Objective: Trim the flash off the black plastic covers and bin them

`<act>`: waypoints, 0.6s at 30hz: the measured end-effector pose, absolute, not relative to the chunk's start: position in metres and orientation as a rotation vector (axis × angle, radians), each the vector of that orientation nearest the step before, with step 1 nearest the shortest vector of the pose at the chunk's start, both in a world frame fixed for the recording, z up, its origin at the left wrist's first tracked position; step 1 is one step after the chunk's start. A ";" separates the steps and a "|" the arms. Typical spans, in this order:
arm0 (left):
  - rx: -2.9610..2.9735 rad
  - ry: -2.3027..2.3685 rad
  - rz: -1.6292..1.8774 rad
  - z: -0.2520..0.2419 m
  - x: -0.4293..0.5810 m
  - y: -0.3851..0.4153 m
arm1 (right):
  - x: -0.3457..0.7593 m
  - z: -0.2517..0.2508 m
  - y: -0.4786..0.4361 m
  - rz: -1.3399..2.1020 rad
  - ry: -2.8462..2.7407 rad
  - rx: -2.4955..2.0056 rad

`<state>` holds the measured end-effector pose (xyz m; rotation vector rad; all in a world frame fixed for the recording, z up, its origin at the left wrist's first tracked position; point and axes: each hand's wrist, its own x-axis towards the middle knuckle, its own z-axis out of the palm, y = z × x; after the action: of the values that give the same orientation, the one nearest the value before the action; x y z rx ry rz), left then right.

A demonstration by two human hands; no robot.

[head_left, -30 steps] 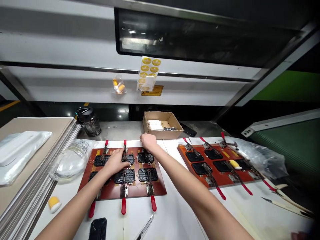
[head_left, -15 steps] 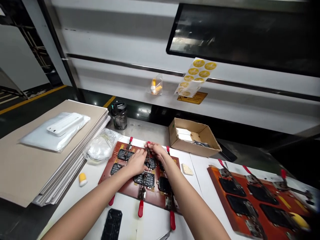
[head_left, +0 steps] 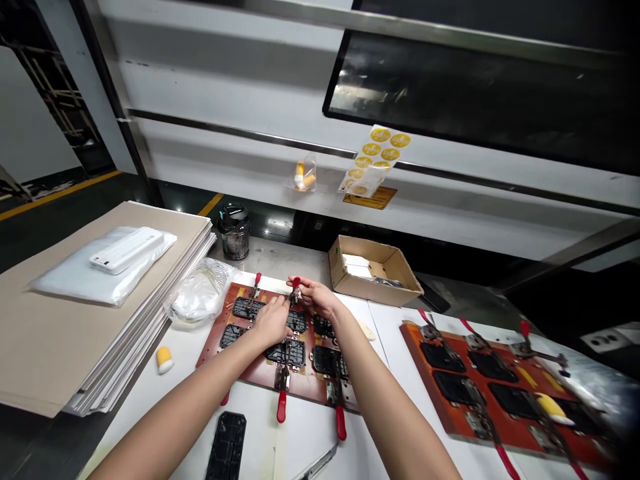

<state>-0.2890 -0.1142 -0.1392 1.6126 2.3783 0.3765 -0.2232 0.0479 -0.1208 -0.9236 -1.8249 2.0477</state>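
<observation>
A reddish-brown fixture board point(head_left: 313, 393) on the white-topped table carries several black plastic plates point(head_left: 286, 353) under red-handled toggle clamps. My left hand point(head_left: 273, 323) lies over the back middle plate point(head_left: 298, 321), thumb apart from the fingers, fingertips by the clamp's metal base. With its fingers around the red handle, my right hand point(head_left: 320, 300) holds the back middle toggle clamp point(head_left: 296, 284). Part of that plate is hidden by my left hand. A loose black plate point(head_left: 226, 445) rests on the table in front of the board.
A second clamp board point(head_left: 425, 393) lies to the right. At the left are stacked cardboard sheets point(head_left: 75, 333), a bagged item point(head_left: 200, 293) and a yellow-and-white sponge applicator point(head_left: 164, 360). An open carton point(head_left: 375, 290) and a dark jar point(head_left: 235, 233) stand behind. A metal blade-like tool point(head_left: 317, 463) lies in front.
The view has turned slightly right. My right hand has shifted a little on the clamp, and more of its red handle shows. My left hand stays over the same plate.
</observation>
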 end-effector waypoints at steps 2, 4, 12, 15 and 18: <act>1.632 2.370 0.349 -0.129 -0.288 -0.115 | -0.208 -0.093 0.046 1.915 -1.810 -0.955; 1.669 2.373 0.330 -0.113 -0.288 -0.121 | -0.183 -0.064 0.036 1.777 -1.775 -0.952; 1.653 2.358 0.569 -0.050 -0.254 -0.234 | -0.085 -0.050 -0.115 1.546 -2.385 -0.910; 1.504 2.383 0.789 -0.063 -0.216 -0.282 | -0.078 -0.069 -0.171 1.523 -2.400 -0.970; 1.230 2.345 0.903 -0.102 -0.183 -0.329 | -0.068 -0.076 -0.201 1.423 -2.498 -0.995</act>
<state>-0.1827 -0.3294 -0.1019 1.2296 2.3449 0.9030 -0.0682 -0.2011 -0.0757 -0.9953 -2.4976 1.4227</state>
